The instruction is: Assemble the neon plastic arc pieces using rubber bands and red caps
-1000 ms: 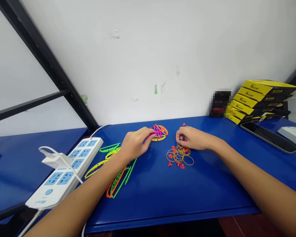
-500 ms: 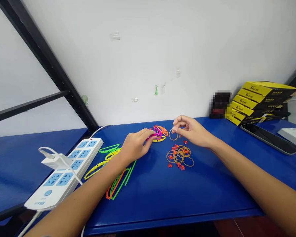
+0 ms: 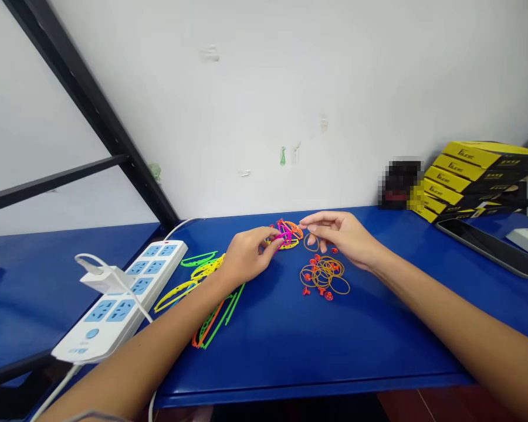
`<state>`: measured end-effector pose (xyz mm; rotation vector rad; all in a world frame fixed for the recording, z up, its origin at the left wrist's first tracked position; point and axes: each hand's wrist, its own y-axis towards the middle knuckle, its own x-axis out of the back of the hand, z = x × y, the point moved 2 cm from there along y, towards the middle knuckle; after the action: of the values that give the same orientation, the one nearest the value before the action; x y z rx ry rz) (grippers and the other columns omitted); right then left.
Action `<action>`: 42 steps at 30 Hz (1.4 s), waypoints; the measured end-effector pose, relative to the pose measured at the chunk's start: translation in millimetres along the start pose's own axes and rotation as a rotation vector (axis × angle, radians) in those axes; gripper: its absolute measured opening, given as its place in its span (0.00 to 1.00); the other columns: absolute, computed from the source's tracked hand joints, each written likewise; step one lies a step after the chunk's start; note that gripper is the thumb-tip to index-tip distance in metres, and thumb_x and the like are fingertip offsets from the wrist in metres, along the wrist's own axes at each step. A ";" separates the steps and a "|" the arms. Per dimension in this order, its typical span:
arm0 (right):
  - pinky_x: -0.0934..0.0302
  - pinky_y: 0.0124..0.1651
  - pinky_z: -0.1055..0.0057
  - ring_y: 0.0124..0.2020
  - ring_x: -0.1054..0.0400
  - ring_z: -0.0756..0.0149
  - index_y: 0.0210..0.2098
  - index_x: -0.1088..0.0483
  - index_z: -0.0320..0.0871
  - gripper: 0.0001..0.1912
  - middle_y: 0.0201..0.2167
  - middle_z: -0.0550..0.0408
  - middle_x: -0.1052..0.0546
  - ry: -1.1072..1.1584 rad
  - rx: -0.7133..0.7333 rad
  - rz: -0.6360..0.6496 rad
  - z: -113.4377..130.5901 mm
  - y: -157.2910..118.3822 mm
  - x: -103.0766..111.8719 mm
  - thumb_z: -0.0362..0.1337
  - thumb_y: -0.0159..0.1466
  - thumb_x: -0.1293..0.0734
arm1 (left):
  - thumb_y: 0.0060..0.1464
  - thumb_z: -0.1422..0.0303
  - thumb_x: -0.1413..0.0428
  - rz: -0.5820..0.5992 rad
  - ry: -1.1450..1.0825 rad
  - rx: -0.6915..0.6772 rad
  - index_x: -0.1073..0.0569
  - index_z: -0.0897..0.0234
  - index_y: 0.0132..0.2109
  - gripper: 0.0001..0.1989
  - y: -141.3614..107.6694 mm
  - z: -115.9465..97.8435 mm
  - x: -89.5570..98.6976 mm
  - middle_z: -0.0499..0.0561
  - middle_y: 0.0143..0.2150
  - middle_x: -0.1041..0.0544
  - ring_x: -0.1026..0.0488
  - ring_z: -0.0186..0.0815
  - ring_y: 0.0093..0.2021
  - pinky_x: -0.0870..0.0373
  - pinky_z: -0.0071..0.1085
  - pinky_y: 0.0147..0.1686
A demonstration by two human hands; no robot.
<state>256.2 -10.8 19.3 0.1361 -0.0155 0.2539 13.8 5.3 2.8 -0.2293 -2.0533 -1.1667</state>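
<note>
My left hand [image 3: 250,253] pinches a magenta plastic piece [image 3: 283,238] over the back middle of the blue table [image 3: 290,351]. To its right, my right hand [image 3: 341,234] holds a tan rubber band [image 3: 311,242] that hangs from its fingers. Orange and yellow plastic pieces [image 3: 294,228] lie just behind the magenta one. Below my right hand is a loose heap of rubber bands [image 3: 330,274] with several small red parts [image 3: 328,296] among them. Green, yellow and orange curved strips [image 3: 211,322] lie beside and partly behind my left forearm.
On the left a white power strip [image 3: 127,305] carries a plugged-in white adapter [image 3: 105,278] and cable. A black phone [image 3: 488,247] and stacked yellow-black boxes [image 3: 466,176] are at the right. A black metal frame [image 3: 88,99] rises at the left, before the wall.
My right hand's fingers have stretched toward the magenta piece, closing the space between both hands. The rubber band has come along with them. The whole view has shifted slightly.
</note>
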 end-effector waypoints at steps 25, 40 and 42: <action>0.43 0.29 0.72 0.27 0.35 0.69 0.36 0.19 0.42 0.09 0.26 0.57 0.26 -0.682 0.004 0.463 5.7 -14.1 -8.7 0.41 0.63 0.26 | 0.68 0.64 0.40 0.007 -0.034 0.044 0.19 0.63 0.47 0.08 -0.9 2.7 -2.3 0.51 0.40 0.13 0.21 0.32 0.28 0.26 0.28 0.31; 0.49 0.26 0.71 0.23 0.41 0.71 0.34 0.19 0.43 0.07 0.22 0.61 0.31 -0.853 -0.127 0.622 4.4 -16.6 2.1 0.40 0.62 0.28 | 0.69 0.62 0.41 0.015 -0.001 0.006 0.19 0.63 0.46 0.10 -0.6 2.4 -2.4 0.52 0.39 0.14 0.21 0.33 0.28 0.26 0.29 0.30; 0.49 0.25 0.71 0.23 0.40 0.71 0.34 0.20 0.42 0.07 0.22 0.61 0.31 -0.844 -0.144 0.631 3.8 -17.1 1.7 0.39 0.63 0.29 | 0.70 0.62 0.41 0.026 -0.005 0.009 0.19 0.63 0.46 0.10 -0.6 2.2 -2.5 0.52 0.39 0.14 0.20 0.33 0.29 0.26 0.29 0.30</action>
<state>262.2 -27.3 20.9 0.0830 -0.9256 0.8075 14.1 7.2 0.1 -0.2541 -2.0542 -1.1417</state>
